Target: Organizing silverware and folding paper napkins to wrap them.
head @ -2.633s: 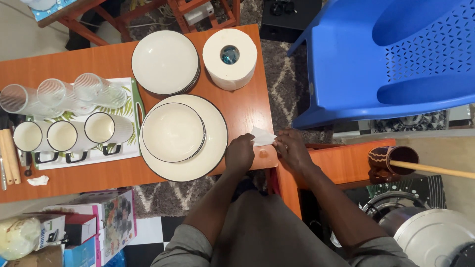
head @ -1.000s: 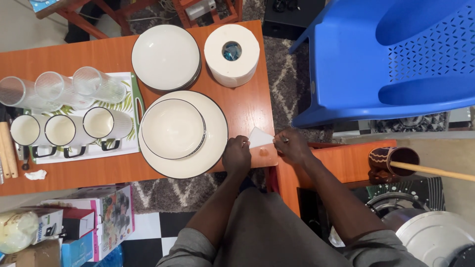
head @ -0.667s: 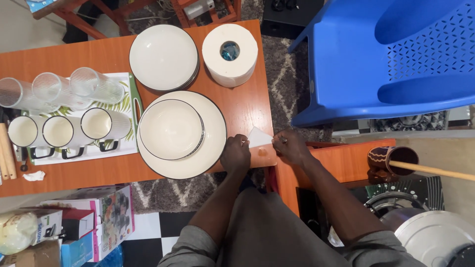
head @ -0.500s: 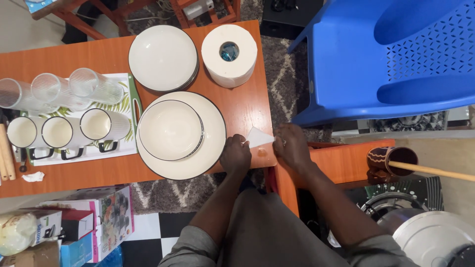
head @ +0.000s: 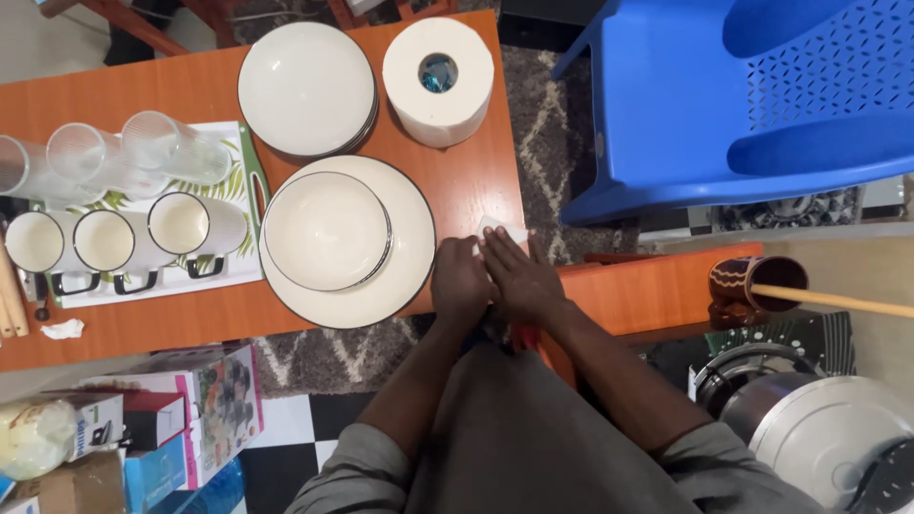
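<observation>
Napkin [head: 503, 231], white, on orange table [head: 190, 314] near right corner, mostly covered. Right hand [head: 519, 276] flat, fingers spread, pressing it. Left hand [head: 460, 283] curled at its 9 o'clock, touching large plate [head: 409, 276].

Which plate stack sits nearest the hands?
The large plate with a smaller plate on it, beside the left hand; the other stack sits farther up the table.

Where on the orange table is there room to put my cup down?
Bare wood lies along the near edge, below the tray and big plate. A small patch sits between the paper roll and the hands. The left side is crowded with glasses and mugs.
</observation>
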